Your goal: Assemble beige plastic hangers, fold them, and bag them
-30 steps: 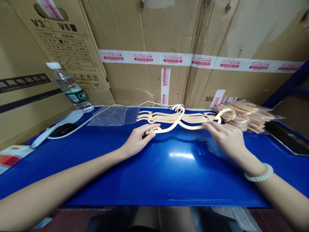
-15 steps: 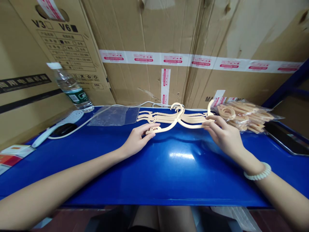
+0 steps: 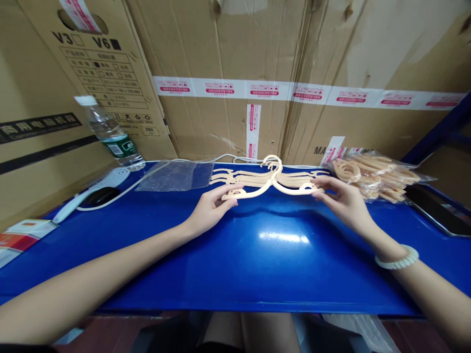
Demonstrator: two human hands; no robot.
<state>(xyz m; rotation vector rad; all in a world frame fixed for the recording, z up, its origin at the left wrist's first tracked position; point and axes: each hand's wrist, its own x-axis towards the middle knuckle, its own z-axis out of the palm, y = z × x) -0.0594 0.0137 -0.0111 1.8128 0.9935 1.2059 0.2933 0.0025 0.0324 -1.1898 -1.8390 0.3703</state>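
Hands (image 3: 207,210) grasp a curved, cream plastic hanger (image 3: 257,192) by its partly hidden ends: long axis left–right, hook (image 3: 280,169) upward.

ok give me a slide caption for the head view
Left hand and right hand hold a beige hanger by its ends over a blue table.

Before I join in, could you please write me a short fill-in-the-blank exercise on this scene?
1. The left hand and right hand hold opposite ends of one ____.
2. The bottle has a ____ cap.
3. The tabletop is ____ in colour.
4. The bracelet circles the ____ wrist.

Missing words: hanger; white; blue; right.
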